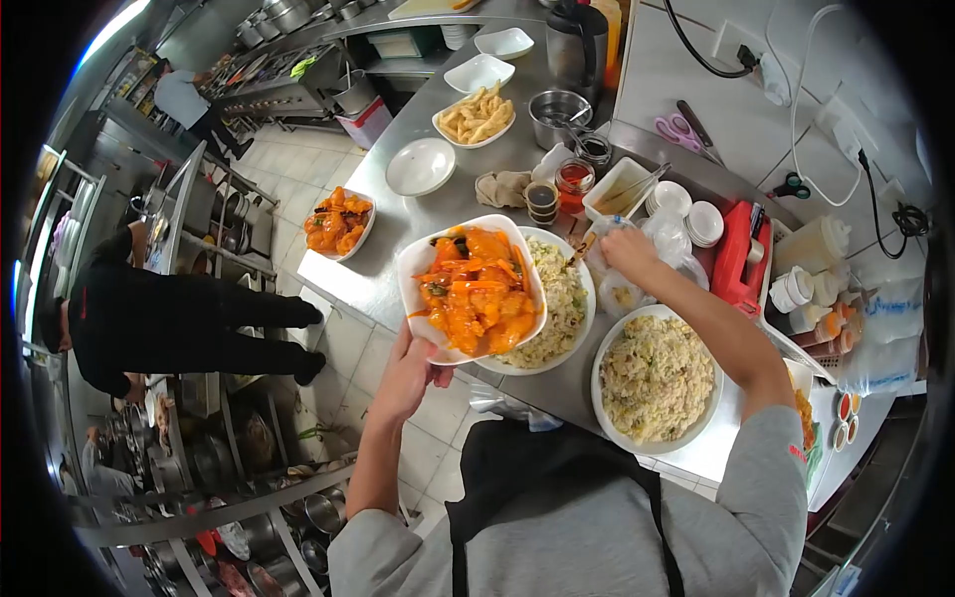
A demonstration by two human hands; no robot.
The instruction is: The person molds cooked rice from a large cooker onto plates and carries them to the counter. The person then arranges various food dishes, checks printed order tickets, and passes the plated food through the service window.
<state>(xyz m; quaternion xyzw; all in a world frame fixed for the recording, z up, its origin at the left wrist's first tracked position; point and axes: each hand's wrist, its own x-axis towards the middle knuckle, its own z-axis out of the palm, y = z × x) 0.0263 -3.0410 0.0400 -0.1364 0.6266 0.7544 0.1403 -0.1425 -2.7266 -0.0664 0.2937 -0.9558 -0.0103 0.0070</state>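
My left hand (404, 373) grips a white square bowl (408, 261) from below, holding it up above the counter. Glossy orange battered pieces (477, 289) with carrot strips and some green fill the bowl. Partly behind it sits a white dish of fried rice (557, 284). My right hand (629, 251) is closed over the counter beside that dish, near clear plastic bags (671, 239). A narrow brown item (581, 249) shows at its fingertips, too small to name. A second bowl of fried rice (659, 378) stands below my right forearm.
Also on the steel counter are another orange-food bowl (340, 225), a plate (421, 167), fries (477, 116), sauce jars (574, 182) and a red dispenser (741, 261). Scissors (676, 129) hang on the wall. A co-worker in black (149, 318) bends over shelving at left; another person (184, 99) stands by the stoves.
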